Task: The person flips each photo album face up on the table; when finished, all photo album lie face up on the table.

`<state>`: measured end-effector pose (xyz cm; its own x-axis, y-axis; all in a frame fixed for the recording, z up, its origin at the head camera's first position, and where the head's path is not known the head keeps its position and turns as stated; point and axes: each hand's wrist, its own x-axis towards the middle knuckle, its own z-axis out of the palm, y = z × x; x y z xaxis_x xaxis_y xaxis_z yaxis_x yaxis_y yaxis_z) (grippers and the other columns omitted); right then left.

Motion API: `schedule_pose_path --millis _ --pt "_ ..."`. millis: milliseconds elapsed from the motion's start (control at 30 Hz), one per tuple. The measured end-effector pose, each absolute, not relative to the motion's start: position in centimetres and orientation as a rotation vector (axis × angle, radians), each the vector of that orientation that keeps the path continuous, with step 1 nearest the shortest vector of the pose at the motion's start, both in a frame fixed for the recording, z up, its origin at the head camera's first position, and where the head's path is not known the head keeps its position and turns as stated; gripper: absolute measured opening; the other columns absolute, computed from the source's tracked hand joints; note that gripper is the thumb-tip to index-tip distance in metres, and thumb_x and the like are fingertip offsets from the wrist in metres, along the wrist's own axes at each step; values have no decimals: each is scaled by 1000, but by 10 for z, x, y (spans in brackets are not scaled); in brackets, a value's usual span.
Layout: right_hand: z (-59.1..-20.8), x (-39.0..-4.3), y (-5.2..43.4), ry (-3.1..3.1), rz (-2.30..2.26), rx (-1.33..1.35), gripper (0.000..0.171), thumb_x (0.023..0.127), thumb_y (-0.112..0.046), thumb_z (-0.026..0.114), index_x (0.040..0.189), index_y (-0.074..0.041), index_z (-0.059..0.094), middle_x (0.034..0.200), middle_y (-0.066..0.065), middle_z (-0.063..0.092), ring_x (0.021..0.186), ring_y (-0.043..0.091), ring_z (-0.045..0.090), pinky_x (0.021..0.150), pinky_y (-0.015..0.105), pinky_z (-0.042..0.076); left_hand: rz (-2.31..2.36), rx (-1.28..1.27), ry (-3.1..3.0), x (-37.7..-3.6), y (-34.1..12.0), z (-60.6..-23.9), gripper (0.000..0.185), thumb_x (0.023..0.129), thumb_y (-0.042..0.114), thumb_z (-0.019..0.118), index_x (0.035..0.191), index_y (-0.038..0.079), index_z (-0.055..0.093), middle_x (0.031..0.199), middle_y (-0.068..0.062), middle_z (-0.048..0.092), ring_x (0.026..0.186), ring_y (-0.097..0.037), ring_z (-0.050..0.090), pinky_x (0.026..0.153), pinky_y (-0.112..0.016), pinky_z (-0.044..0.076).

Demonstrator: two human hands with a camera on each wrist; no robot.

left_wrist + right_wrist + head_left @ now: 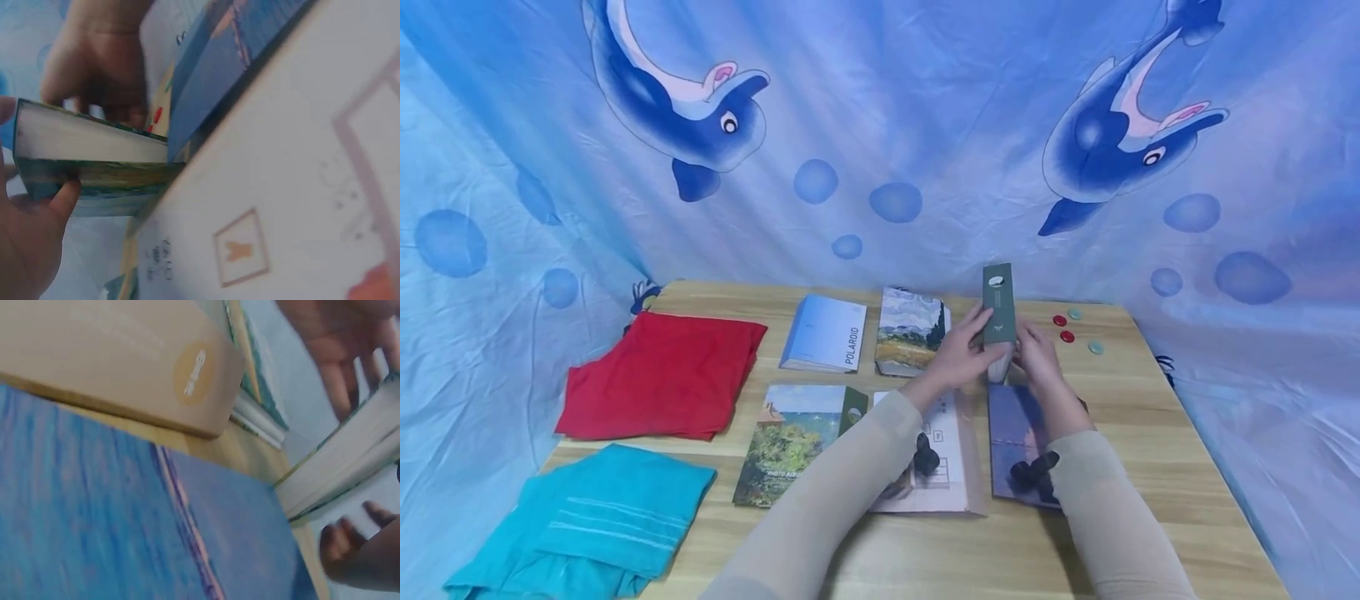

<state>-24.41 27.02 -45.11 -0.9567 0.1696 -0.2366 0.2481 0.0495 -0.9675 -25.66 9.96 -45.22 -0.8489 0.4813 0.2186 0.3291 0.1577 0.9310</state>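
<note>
A green-spined album [999, 307] stands upright on the wooden table [1157, 433], held between both hands. My left hand [973, 337] grips its left side and spine, and my right hand [1026, 343] holds the right side. In the left wrist view the album's white page edge [87, 140] shows, with my left thumb [34, 231] under it and my right hand [100, 62] behind. In the right wrist view the page edges [350, 462] stand between my left hand [337, 344] and my right fingers [356, 550].
A white album [947, 458] and a blue one [1018, 437] lie under my forearms. Further off lie a tree-painting album [790, 442], a Polaroid album [826, 333] and a landscape album [910, 333]. Red cloth [662, 375] and teal towel [595, 521] lie left; small discs [1067, 336] lie right.
</note>
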Motion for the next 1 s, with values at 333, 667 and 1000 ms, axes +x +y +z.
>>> schedule_pose_path --millis 333,667,1000 --pt "-469 -247 284 2213 -1923 380 66 109 -43 37 161 -5 22 159 24 34 144 38 37 118 49 32 1726 651 2320 -257 98 -447 73 101 49 58 160 17 29 168 8 13 144 -20 40 115 -28 36" --pt "-465 -248 298 2430 -1835 537 62 106 -43 46 155 -5 38 146 20 44 126 31 49 100 39 47 1639 423 2287 -263 105 -454 78 98 69 38 158 20 37 165 1 30 152 -24 25 123 -47 21" --pt "-465 -238 311 2570 -1633 515 69 107 -44 44 158 -1 29 161 26 29 146 44 30 119 54 28 1570 388 2180 -261 96 -463 85 94 69 50 159 17 34 165 -2 31 149 -28 30 119 -53 27"
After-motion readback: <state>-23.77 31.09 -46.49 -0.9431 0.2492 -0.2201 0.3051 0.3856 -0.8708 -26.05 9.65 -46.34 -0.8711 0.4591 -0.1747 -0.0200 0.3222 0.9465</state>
